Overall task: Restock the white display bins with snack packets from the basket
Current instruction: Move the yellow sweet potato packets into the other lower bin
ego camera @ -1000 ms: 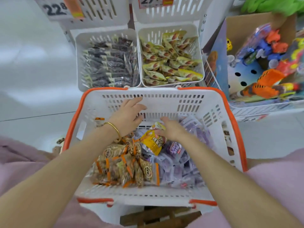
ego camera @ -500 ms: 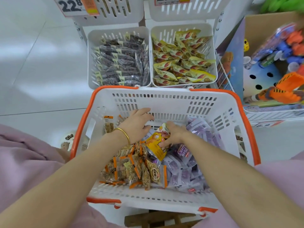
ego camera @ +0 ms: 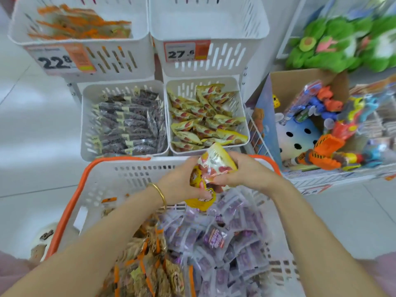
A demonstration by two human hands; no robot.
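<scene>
Snack packets [ego camera: 214, 168], yellow ones, are gripped in the fingers of the left hand [ego camera: 182, 185] and right hand [ego camera: 246, 170] above the basket [ego camera: 70, 202], where most stock waits.

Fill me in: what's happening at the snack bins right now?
A person is mid-restock. The left hand and right hand together grip a small bunch of yellow packets above the far rim of the basket, just short of the lower right bin, which holds matching yellow packets. None of the held packets is in a bin yet. Purple packets and brown-orange packets lie in the basket.
</scene>
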